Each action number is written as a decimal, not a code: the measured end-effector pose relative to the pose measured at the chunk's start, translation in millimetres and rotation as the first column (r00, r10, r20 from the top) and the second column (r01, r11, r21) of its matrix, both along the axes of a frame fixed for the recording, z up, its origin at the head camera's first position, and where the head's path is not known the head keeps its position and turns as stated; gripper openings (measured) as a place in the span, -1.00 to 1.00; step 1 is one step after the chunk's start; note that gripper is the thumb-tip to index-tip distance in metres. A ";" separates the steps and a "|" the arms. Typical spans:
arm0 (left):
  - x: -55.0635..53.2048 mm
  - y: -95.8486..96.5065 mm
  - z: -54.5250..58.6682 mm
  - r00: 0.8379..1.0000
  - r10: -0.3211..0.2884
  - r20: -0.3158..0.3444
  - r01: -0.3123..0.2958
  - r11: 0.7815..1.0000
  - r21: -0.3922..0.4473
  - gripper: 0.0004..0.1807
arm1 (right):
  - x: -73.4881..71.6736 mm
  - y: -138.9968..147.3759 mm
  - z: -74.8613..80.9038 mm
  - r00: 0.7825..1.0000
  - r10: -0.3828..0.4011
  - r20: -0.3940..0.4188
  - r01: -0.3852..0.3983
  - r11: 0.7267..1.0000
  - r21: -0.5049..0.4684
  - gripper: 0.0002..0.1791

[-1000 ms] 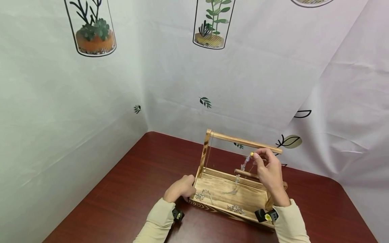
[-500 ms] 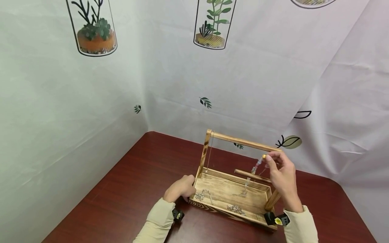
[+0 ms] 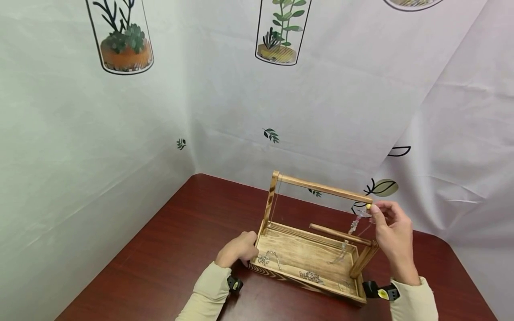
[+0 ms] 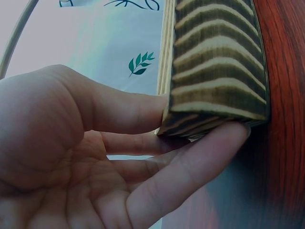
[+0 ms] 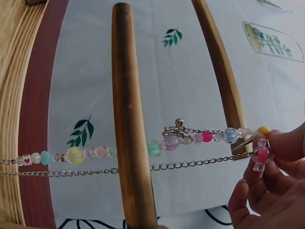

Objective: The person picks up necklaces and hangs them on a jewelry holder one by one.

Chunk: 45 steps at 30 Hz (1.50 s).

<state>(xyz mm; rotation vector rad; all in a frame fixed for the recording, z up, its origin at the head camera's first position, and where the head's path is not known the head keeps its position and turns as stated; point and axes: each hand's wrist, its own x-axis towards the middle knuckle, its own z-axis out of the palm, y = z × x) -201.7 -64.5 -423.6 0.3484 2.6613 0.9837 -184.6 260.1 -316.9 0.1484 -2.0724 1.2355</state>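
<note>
My left hand (image 3: 241,249) grips the left front corner of a wooden jewelry stand (image 3: 297,278). In the left wrist view its thumb lies on one side of the tray's striped end (image 4: 219,62), with a finger against the lower edge. By the yellow bead at its upper end, a beaded chain (image 5: 76,156) is pinched in my right hand (image 3: 395,232). The hand is right at the free right end of the stand's upper bar (image 3: 325,188). Pastel beads and a plain metal chain (image 5: 200,161) run down from the fingers, crossing the lower bar (image 5: 128,119) in the right wrist view.
Two small heaps of silvery chain, a left one (image 3: 264,258) and a right one (image 3: 310,276), lie in the tray. A thin chain (image 3: 275,196) hangs at the left of the upper bar. The dark red table (image 3: 168,240) meets a printed cloth backdrop (image 3: 341,111).
My right hand has moved to the right, carrying the beaded chain from above the lower bar to the upper bar's right end. The left hand and the stand have stayed put.
</note>
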 end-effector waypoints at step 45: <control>0.2 1.2 1.4 1.000 -0.009 0.010 0.009 1.000 0.018 -0.84 | -25.6 9.3 26.9 0.996 -0.082 -0.034 0.081 0.996 -0.036 -0.84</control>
